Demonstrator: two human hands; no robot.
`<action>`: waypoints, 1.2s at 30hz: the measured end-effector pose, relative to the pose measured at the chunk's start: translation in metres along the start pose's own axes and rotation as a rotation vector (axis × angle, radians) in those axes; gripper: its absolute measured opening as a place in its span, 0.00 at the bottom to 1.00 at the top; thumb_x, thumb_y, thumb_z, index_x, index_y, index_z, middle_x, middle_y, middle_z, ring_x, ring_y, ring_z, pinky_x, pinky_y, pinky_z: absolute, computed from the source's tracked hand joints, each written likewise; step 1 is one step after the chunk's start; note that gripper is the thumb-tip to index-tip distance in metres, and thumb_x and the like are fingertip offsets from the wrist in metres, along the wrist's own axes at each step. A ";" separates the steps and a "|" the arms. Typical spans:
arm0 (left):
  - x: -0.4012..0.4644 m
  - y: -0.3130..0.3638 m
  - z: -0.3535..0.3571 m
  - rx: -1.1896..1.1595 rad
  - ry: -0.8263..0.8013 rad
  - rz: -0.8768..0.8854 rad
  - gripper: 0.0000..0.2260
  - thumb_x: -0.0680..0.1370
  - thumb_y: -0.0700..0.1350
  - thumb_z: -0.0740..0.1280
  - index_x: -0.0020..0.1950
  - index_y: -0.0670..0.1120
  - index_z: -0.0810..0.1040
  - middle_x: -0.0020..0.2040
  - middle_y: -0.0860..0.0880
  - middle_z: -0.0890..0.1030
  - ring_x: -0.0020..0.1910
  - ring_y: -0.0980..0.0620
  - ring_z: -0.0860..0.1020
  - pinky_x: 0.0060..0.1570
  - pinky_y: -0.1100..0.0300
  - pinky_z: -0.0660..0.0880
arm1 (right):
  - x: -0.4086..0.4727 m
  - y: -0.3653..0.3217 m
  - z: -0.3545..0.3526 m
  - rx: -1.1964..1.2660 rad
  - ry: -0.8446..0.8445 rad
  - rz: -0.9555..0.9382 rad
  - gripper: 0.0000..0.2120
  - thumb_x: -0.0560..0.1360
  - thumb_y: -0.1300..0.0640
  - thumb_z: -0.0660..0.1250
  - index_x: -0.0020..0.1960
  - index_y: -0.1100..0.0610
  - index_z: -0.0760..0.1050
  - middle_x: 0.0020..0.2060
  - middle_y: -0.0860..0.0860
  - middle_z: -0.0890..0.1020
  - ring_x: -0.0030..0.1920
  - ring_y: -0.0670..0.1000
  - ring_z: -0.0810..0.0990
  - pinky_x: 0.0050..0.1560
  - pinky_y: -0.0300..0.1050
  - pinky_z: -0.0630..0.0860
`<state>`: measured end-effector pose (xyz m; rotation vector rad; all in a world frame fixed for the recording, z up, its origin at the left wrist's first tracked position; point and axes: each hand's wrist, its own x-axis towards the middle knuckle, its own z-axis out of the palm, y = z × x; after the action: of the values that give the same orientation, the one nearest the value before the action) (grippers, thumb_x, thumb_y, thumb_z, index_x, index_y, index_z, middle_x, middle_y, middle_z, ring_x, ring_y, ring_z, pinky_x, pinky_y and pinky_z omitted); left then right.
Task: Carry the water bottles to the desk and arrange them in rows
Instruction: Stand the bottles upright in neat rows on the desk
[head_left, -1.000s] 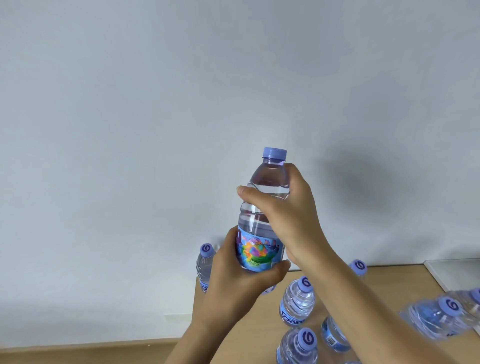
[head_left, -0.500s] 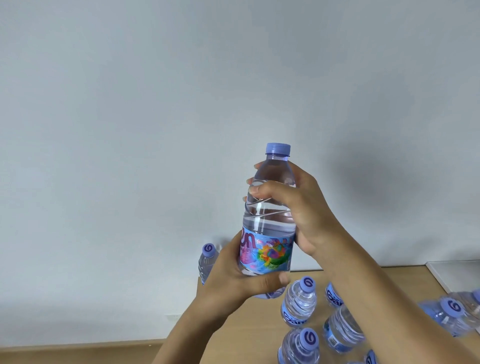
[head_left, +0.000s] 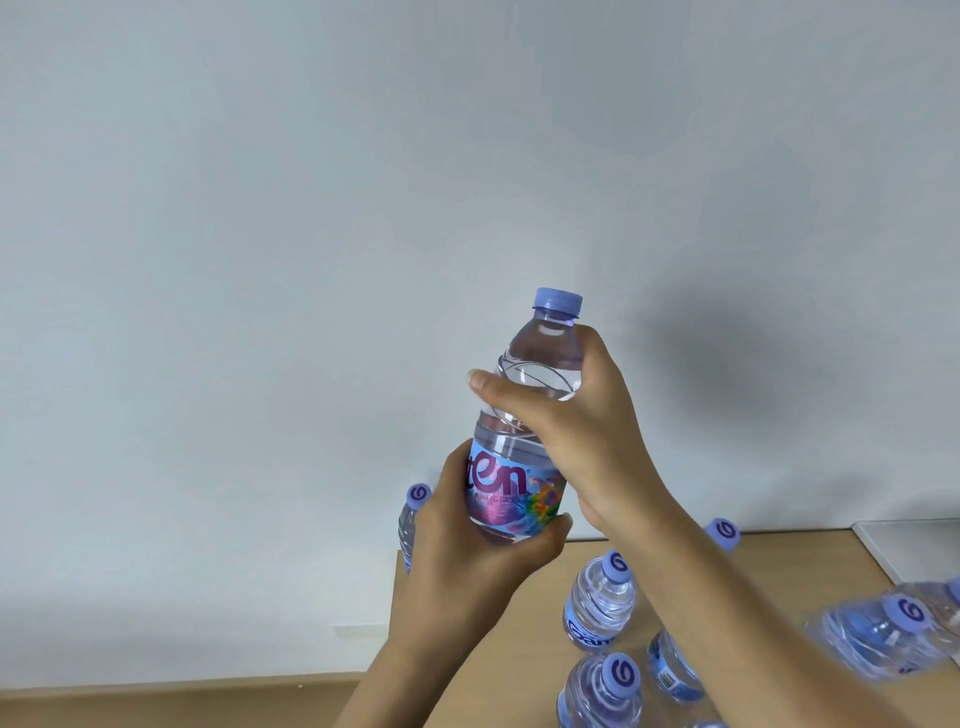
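I hold one clear water bottle (head_left: 519, 483) with a purple cap and a colourful label upright in the air, in front of the wall. My left hand (head_left: 467, 551) grips its lower part around the label. My right hand (head_left: 582, 431) grips its shoulder below the cap. Under my hands is the wooden desk (head_left: 810, 566). Several more bottles with purple caps stand on it: one at its far left corner (head_left: 410, 519), one in the middle (head_left: 600, 603), one nearer me (head_left: 605, 691).
More bottles (head_left: 883, 634) stand at the right edge, blurred. A white board (head_left: 909, 545) lies at the desk's far right. A pale wall (head_left: 363, 208) rises behind the desk, and a wooden floor strip (head_left: 156, 701) shows at lower left.
The bottle has turned in my hands, so the lettering on its label now faces me. Both hands keep their grip, and the view has shifted slightly.
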<state>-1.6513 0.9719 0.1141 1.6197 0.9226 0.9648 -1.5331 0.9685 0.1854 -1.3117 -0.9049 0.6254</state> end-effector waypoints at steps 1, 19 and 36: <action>-0.001 -0.001 0.001 0.016 0.010 0.006 0.27 0.60 0.55 0.79 0.55 0.62 0.74 0.47 0.59 0.84 0.41 0.56 0.84 0.39 0.48 0.82 | 0.001 0.000 0.001 0.008 0.005 0.011 0.19 0.64 0.54 0.81 0.49 0.49 0.76 0.45 0.41 0.83 0.43 0.43 0.84 0.47 0.43 0.81; 0.004 0.013 -0.014 -0.255 -0.365 -0.073 0.25 0.62 0.46 0.81 0.57 0.49 0.79 0.47 0.48 0.85 0.43 0.51 0.83 0.41 0.61 0.79 | 0.018 -0.006 -0.023 0.390 -0.282 0.160 0.11 0.56 0.60 0.71 0.39 0.54 0.80 0.37 0.53 0.83 0.39 0.57 0.84 0.41 0.48 0.80; -0.002 0.010 -0.001 0.034 -0.028 -0.006 0.27 0.58 0.56 0.79 0.53 0.63 0.74 0.46 0.60 0.83 0.42 0.59 0.83 0.42 0.55 0.82 | 0.003 -0.006 -0.006 0.127 -0.029 0.006 0.16 0.63 0.54 0.77 0.48 0.53 0.76 0.39 0.46 0.83 0.38 0.47 0.84 0.38 0.38 0.79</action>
<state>-1.6520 0.9679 0.1238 1.6546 0.9290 0.9248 -1.5265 0.9668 0.1922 -1.1946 -0.8706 0.6972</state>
